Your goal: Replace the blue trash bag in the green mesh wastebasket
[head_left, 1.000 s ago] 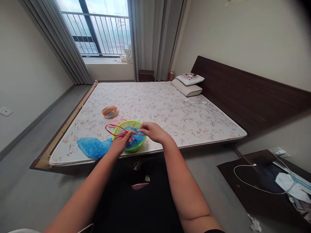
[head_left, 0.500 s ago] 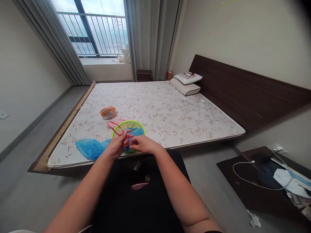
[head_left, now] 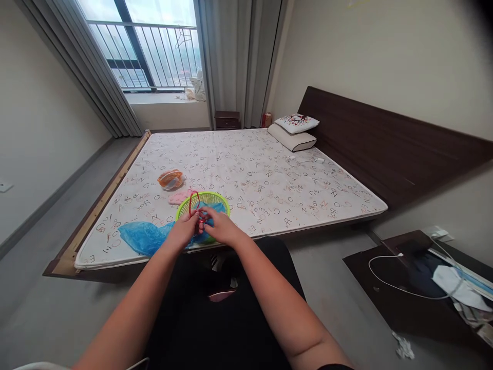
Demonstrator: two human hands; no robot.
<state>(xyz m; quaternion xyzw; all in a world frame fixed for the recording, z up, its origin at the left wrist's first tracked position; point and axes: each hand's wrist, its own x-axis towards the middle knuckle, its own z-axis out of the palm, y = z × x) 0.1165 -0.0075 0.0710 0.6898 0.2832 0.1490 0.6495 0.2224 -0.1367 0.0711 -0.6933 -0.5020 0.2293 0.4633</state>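
A red cord loop [head_left: 194,203] stood upright between the left hand [head_left: 181,231] and right hand [head_left: 221,227]. Just beyond them sat a green plastic basket [head_left: 208,197] holding a blue plastic bag [head_left: 140,239].

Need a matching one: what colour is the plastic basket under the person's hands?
The plastic basket is bright lime green, clearest in the head view, along its rim.

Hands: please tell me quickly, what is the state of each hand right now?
Left hand: closed, pinching the red cord.
Right hand: closed, seems to pinch the same cord near the left hand.
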